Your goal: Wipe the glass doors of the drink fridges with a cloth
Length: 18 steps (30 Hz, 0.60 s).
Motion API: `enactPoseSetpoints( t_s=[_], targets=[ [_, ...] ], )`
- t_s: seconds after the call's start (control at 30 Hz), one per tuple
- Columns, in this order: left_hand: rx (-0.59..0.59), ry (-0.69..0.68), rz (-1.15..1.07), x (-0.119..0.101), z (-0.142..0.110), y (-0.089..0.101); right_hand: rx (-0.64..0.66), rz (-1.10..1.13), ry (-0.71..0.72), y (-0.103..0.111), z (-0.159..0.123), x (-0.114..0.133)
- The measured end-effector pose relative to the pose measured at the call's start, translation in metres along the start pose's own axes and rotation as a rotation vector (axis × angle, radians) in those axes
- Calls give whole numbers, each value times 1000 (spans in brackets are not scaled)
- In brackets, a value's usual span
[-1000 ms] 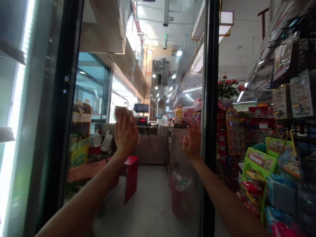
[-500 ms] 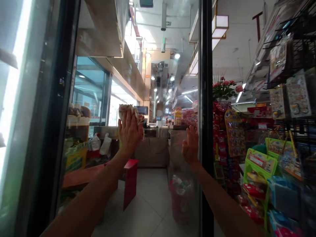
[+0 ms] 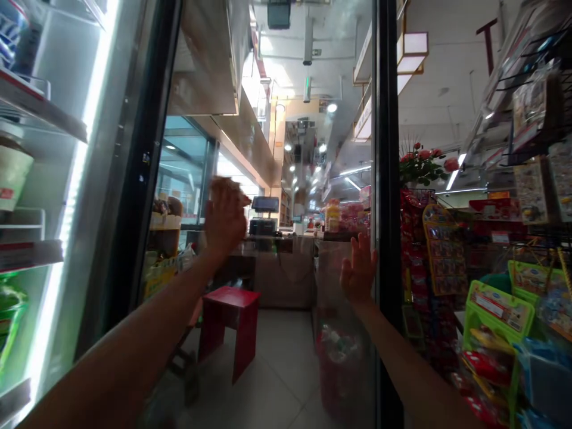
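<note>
A glass door pane framed by a black door frame (image 3: 385, 179) stands right before me. My left hand (image 3: 224, 223) is raised on the pane's left part, blurred by motion, with a crumpled pale cloth (image 3: 226, 183) under its fingers. Most of the cloth is hidden behind that hand. Lower on the right, my right hand (image 3: 358, 271) rests near the inner edge of the frame. Its fingers are partly spread, and nothing shows in them.
Lit refrigerator shelves (image 3: 40, 107) with goods are on the left. Through the glass show a red stool (image 3: 236, 298), a red bin (image 3: 335, 375) with a clear liner and a checkout screen (image 3: 265, 204). Hanging toys in green packs (image 3: 500, 307) and roses (image 3: 424, 159) flank the right.
My left hand has moved a little left across the glass with the cloth. The view has turned left, so more refrigerator shelving shows. My right hand stays by the frame.
</note>
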<state>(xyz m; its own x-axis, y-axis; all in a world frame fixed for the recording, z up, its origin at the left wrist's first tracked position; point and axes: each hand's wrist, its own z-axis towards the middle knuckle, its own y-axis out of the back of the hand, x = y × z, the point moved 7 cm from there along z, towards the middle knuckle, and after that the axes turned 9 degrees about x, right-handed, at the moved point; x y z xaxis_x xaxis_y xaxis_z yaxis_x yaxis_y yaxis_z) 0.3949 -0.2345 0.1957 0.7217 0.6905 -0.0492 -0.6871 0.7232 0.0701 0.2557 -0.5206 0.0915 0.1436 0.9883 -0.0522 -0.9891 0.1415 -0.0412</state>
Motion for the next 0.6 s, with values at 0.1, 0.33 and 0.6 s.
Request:
enactPoseSetpoints(
  t_s=[0.1, 0.33, 0.6],
  targets=[
    [-164, 221, -41, 56, 4, 25, 5, -29, 21, -1, 0, 4],
    [152, -596, 37, -151, -65, -57, 17, -49, 43, -2, 0, 3],
    [84, -270, 69, -36, -39, -24, 22, -47, 33, -7, -2, -1]
  ],
)
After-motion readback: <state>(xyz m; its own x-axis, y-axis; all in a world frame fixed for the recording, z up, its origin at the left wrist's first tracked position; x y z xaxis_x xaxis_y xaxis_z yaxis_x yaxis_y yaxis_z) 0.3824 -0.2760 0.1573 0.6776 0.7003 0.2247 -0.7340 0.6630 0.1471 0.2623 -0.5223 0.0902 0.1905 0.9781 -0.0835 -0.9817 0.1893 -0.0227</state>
